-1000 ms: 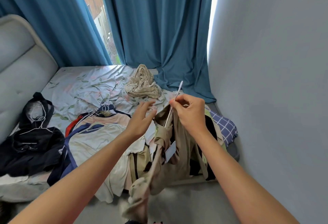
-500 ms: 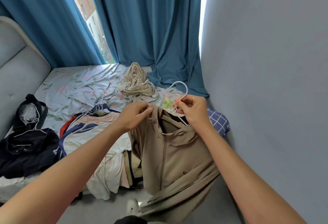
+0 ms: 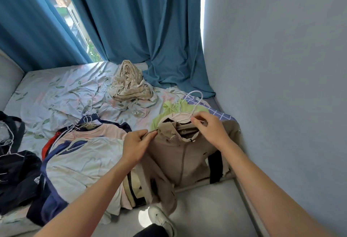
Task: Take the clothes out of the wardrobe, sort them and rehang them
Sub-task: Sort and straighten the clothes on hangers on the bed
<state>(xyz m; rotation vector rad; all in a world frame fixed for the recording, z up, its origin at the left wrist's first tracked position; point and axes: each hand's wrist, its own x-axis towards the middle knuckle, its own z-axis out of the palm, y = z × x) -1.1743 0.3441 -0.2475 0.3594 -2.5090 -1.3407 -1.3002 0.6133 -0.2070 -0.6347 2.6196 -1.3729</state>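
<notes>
A khaki zip-front jacket (image 3: 185,154) hangs on 1 white wire hanger (image 3: 195,105) at the near edge of the bed (image 3: 62,94), its lower part draping over the edge toward the floor (image 3: 210,208). The left hand (image 3: 136,147) pinches the jacket's left shoulder seam between thumb and fingers. The right hand (image 3: 209,129) has its fingers curled around the hanger at the collar, the hook rising above it. Under the jacket lie a lime-green garment (image 3: 169,111) and a purple checked cloth (image 3: 219,113). Just left of it is a pile of clothes on hangers (image 3: 80,154), pale, pink, navy and red; how many is unclear. At the far left lies 1 heap of black clothing (image 3: 16,174) with white hangers. Farther back on the floral sheet sits 1 crumpled beige garment (image 3: 129,82). Behind the bed hang blue curtains (image 3: 131,21); a pale wall (image 3: 281,86) stands to the right. 1 white shoe (image 3: 159,218) shows on the floor.
</notes>
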